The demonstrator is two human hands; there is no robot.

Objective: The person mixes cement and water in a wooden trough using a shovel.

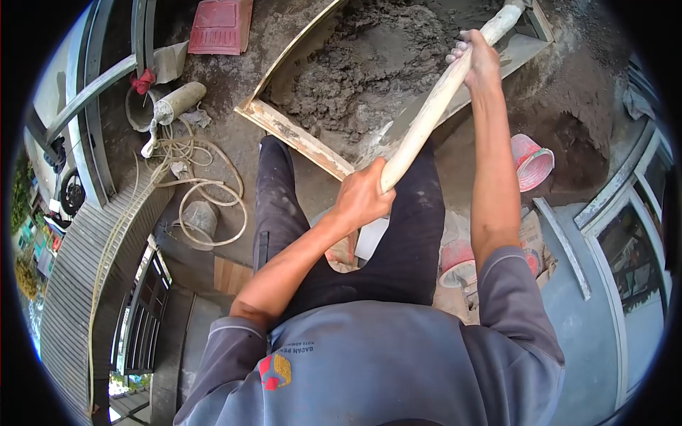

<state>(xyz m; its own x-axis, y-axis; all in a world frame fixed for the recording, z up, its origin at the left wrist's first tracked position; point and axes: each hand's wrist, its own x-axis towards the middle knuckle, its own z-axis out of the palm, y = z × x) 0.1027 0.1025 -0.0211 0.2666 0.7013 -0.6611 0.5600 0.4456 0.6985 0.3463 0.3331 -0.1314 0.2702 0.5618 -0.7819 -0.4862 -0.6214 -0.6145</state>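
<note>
A long pale wooden handle (435, 106) runs slantwise from near my lap up to the top right. My left hand (364, 190) is wrapped round its lower end. Farther up, my right hand (476, 60) grips the same handle, arm stretched forward. The far end of the tool is at the upper edge, and its head cannot be made out. Beneath the handle lies a wooden-sided mixing box (298, 138) holding wet grey mortar (376, 60), lumpy in the middle. My legs stand at the box's near side.
A pink bucket (531, 163) lies right of my legs, near a dirt pile (586, 92). Another pink bucket (458, 263) is beside my right thigh. A coiled hose (206, 192) and a grey bucket (199, 219) are at left. A red tray (219, 27) lies at upper left.
</note>
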